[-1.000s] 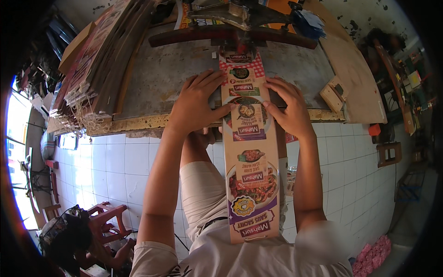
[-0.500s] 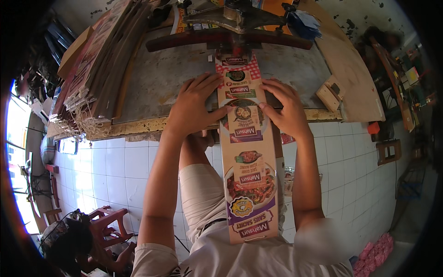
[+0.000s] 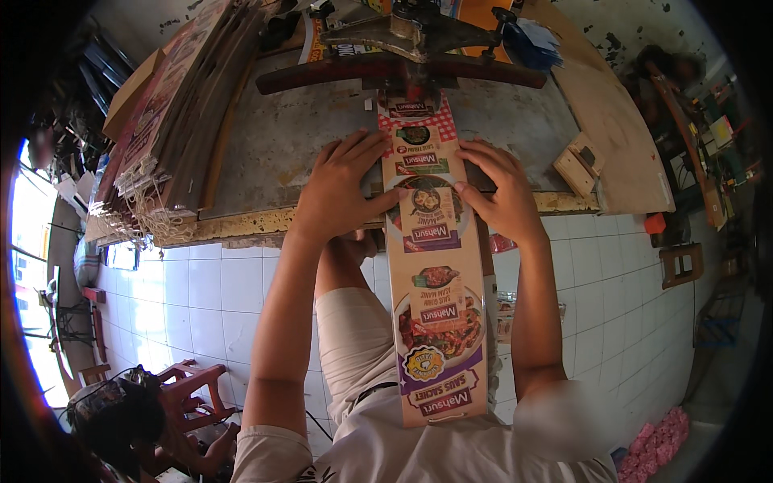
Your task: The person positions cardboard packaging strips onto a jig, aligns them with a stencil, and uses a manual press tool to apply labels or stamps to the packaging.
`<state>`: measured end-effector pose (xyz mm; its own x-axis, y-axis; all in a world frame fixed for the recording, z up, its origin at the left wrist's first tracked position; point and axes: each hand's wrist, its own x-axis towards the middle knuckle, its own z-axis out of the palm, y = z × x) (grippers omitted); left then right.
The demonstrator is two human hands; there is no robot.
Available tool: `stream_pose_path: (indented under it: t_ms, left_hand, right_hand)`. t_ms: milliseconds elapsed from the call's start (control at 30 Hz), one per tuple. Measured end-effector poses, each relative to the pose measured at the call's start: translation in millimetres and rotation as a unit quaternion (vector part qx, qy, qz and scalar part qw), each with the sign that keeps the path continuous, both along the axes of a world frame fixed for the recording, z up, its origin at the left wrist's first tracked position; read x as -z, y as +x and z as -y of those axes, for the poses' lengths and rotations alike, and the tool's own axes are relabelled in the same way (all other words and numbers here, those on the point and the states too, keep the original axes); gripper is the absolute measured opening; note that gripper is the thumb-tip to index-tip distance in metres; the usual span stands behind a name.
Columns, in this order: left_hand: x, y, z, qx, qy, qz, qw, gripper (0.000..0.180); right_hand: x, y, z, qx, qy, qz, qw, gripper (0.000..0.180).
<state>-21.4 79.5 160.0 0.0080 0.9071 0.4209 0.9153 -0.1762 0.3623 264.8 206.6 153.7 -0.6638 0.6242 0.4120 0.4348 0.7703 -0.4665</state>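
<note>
A long printed cardboard strip, brown with pictures of food bowls, runs from my belly over the edge of a worn grey metal tabletop. Its far end lies beneath the dark head of a press-like metal machine with a reddish crossbar. My left hand rests flat at the strip's left edge, fingers stretched, thumb on its face. At the right edge my right hand lies the same way, fingers extended and thumb touching the strip. Neither hand wraps around it; the strip's underside is hidden.
Upright stacked printed boards with loose strings stand at the table's left. A small wooden block sits on the right side. A person is low at the lower left beside a red stool. Pink bundled material lies on the floor.
The view shifts very slightly. Both hands and the strip keep the same places relative to each other and to the machine.
</note>
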Motion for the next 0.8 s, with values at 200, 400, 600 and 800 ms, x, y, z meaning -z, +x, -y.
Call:
stream_pose_path:
  t_ms: [200, 400, 600, 800]
  left_hand:
    - [-0.7, 0.2, 0.8, -0.003, -0.003, -0.006, 1.000, 0.081]
    - [1.0, -0.9, 0.2, -0.003, -0.002, -0.010, 1.000, 0.082]
    - [-0.4, 0.1, 0.2, -0.003, -0.001, -0.007, 1.000, 0.082]
    - [-1.5, 0.7, 0.5, -0.004, -0.003, -0.006, 1.000, 0.082]
  right_hand:
    - [-0.3, -0.1, 0.0, 0.001, -0.006, -0.003, 1.000, 0.050]
    - [-0.7, -0.8, 0.5, 0.004, -0.008, -0.001, 1.000, 0.050]
    - [-0.6, -0.7, 0.0, 0.001, -0.007, -0.004, 1.000, 0.051]
    - [-2.6, -0.9, 0.7, 0.002, -0.006, -0.002, 1.000, 0.051]
